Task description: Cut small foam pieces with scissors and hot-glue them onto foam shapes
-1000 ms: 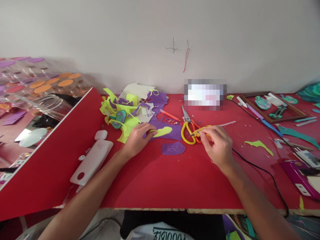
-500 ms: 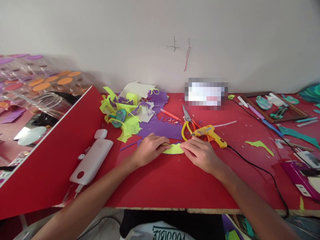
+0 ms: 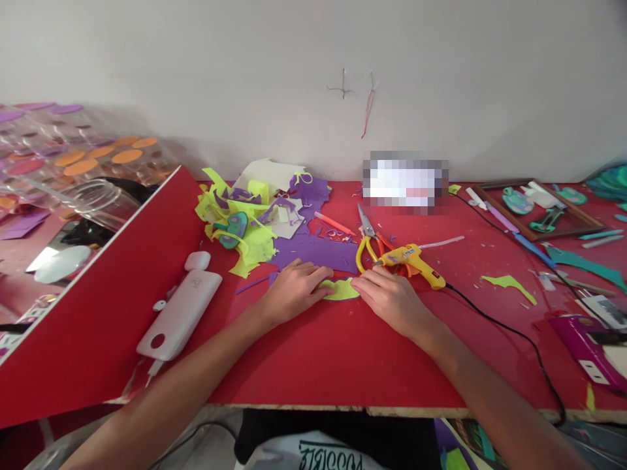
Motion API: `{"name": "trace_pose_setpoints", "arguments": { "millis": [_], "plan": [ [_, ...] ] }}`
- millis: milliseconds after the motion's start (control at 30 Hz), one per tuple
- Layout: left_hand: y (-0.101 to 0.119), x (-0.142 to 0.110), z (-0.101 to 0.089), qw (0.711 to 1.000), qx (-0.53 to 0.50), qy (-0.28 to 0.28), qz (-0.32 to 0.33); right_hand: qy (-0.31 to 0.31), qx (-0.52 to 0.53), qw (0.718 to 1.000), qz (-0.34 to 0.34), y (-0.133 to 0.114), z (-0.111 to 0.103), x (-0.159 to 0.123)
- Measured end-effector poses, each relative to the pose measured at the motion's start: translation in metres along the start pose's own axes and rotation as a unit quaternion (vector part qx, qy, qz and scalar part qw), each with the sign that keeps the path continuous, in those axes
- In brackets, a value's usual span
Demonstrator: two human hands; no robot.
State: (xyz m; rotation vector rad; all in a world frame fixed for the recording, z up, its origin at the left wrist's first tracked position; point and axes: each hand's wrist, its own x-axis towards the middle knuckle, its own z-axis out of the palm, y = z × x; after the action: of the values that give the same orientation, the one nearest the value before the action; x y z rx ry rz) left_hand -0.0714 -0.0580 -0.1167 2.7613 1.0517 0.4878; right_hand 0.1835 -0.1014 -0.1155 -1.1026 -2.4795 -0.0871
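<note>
A yellow-green foam cutout (image 3: 339, 289) lies over a purple foam piece, whose edge shows as a thin rim around it. My left hand (image 3: 300, 287) grips the left end with fingers closed together. The right end is under the bent fingers of my right hand (image 3: 385, 292); both fingertips cover the ends. Just beyond my right hand rests a yellow glue gun (image 3: 414, 263) on its side, nozzle pointing left. Yellow-handled scissors (image 3: 365, 243) lie beside the nozzle, with an orange-red-handled tool partly under the gun.
A purple foam sheet (image 3: 318, 253) and a heap of yellow-green scraps (image 3: 252, 241) lie behind my left hand. A white power bank (image 3: 181, 316) sits by the red upright board (image 3: 108, 287). The glue gun's black cord (image 3: 504, 325) runs right, near a wooden frame (image 3: 531, 228).
My right hand let go of the glue gun and moved left. My left hand brought the yellow-green cutout down onto the purple piece. Both hands now hold its ends, nearly still since half a second ago.
</note>
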Motion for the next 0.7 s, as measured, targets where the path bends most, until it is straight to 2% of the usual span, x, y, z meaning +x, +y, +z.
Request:
{"name": "trace_pose_setpoints", "arguments": {
  "millis": [233, 367, 433, 533, 600, 700],
  "plan": [
    [0.002, 0.002, 0.0, 1.0, 0.009, -0.011, 0.001, -0.013, -0.027, 1.0, 0.003, -0.002, -0.002, 0.001],
    [0.003, 0.002, -0.003, 1.0, 0.006, 0.01, -0.009, 0.015, -0.002, 1.0, 0.002, -0.005, -0.007, 0.004],
    [0.004, 0.001, -0.007, 1.0, 0.003, 0.016, 0.022, 0.022, 0.021, 0.999, -0.031, -0.006, -0.01, 0.004],
    [0.006, -0.001, -0.016, 0.993, 0.024, 0.009, 0.115, 0.014, 0.046, 0.995, -0.091, -0.007, -0.01, 0.004],
    [0.007, -0.002, -0.021, 0.984, 0.049, 0.005, 0.168, 0.009, 0.059, 0.992, -0.109, -0.006, -0.007, 0.003],
    [0.007, -0.002, -0.025, 0.976, 0.075, 0.001, 0.206, 0.012, 0.071, 0.99, -0.12, -0.005, -0.002, 0.002]
  ]
}}
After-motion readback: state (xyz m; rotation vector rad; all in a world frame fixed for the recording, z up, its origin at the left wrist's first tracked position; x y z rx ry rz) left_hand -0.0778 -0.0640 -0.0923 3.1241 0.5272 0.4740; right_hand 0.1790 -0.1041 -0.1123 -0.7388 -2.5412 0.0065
